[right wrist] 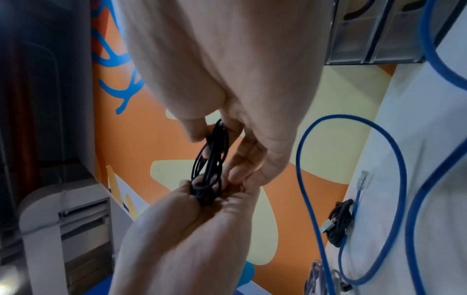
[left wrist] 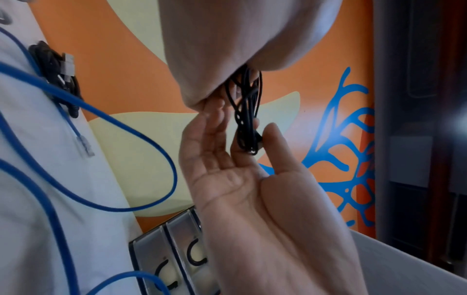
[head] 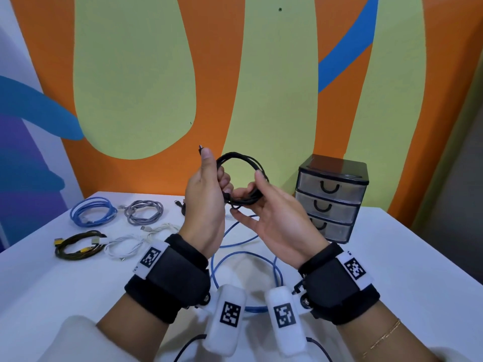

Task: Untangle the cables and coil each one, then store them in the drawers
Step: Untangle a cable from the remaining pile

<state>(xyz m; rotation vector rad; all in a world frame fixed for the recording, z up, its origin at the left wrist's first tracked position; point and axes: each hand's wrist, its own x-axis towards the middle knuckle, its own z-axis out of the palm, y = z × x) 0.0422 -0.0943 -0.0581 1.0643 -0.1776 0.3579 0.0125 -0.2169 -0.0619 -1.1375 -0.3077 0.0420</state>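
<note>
Both hands hold the thin black coiled cable (head: pixel 240 176) at frame centre: left hand (head: pixel 206 194) grips its left side, right hand (head: pixel 271 212) pinches its lower loops. The smoky-plastic three-drawer unit (head: pixel 332 199), all drawers closed, stands right of them, nearer the right hand.

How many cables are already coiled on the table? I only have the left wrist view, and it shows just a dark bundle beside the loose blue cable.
Observer: The head view shows at least four more coils on the table's left side: a light blue coil, a grey coil, a black and yellow coil and a white coil.
Operator: Are the drawers open?
Observer: No. The drawer unit has three drawers, all closed.
Operator: What is my left hand doing?
Observer: The left hand grips the black cable as a raised coil, with one plug end sticking up past its fingertips. The right hand pinches the coil's lower side.
</note>
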